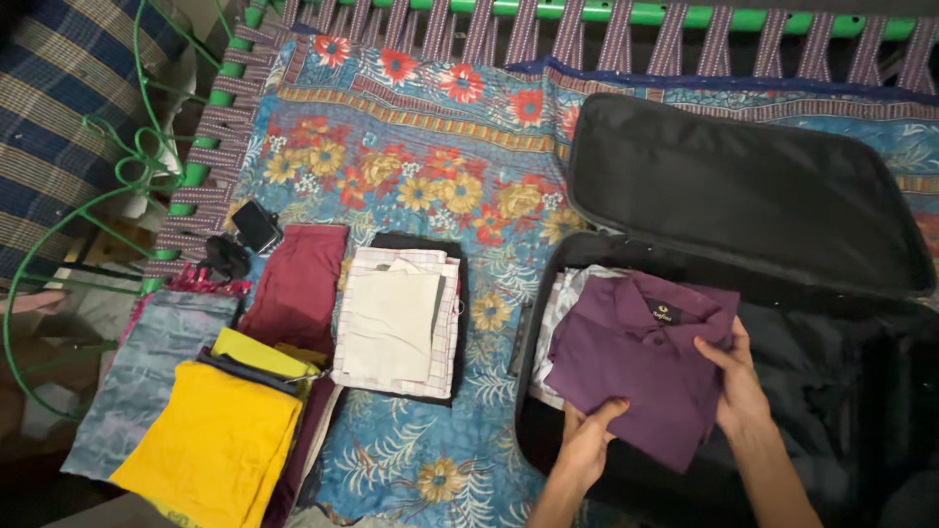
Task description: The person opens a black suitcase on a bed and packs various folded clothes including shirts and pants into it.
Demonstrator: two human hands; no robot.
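While we lower it: both hands close on the folded purple shirt [641, 367].
Left hand [587, 440]: grips the near edge.
Right hand [734, 386]: clasps the right side.
Shirt's place: over the open black suitcase [831, 391], on folded clothes.
Next, we judge: set it flat, then release.

Folded shirt [636, 367]: solid purple. Suitcase [773, 196]: black. Bedspread [421, 156]: blue ground, red and yellow flowers. Cot frame [675, 14]: green. Folded pile: one yellow garment [210, 445], one maroon garment [298, 284], one white checked cloth [396, 323], one mottled grey-blue cloth [147, 381].
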